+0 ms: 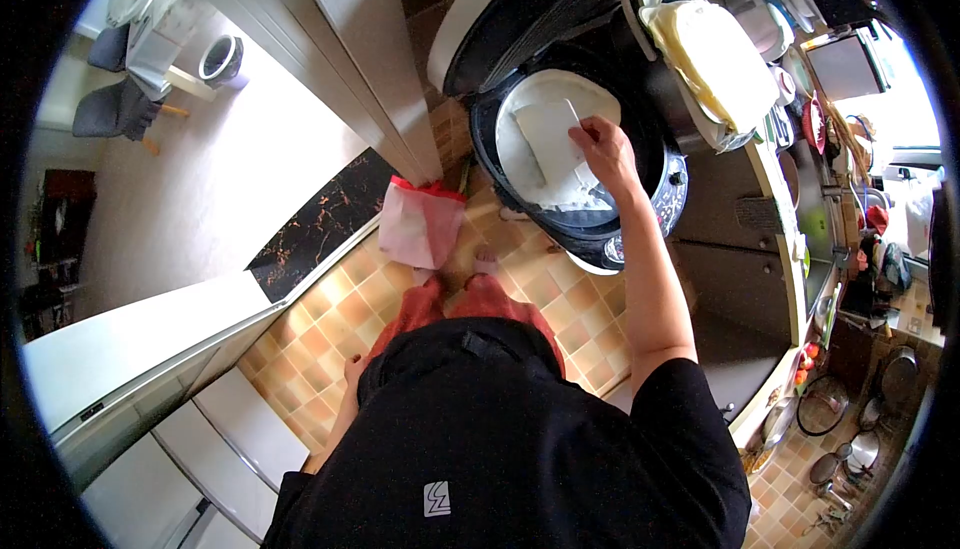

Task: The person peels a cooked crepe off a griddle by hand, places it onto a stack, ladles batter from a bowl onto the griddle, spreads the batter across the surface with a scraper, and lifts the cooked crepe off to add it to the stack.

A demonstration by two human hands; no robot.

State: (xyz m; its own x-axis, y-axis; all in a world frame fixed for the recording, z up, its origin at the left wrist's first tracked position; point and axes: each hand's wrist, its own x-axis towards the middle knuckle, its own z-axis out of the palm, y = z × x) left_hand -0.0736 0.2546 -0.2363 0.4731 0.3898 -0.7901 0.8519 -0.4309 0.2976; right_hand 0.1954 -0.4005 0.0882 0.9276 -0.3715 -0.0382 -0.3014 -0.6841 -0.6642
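My right hand (603, 144) pinches one edge of a flat white rectangular sheet (546, 139) over the open black tub (484, 134); it looks light, fairly stiff, best gripped there, though I cannot tell the left hand's (353, 367) state.

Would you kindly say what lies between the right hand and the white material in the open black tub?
A flat white piece, held by the right hand, lies there, as the head view shows.
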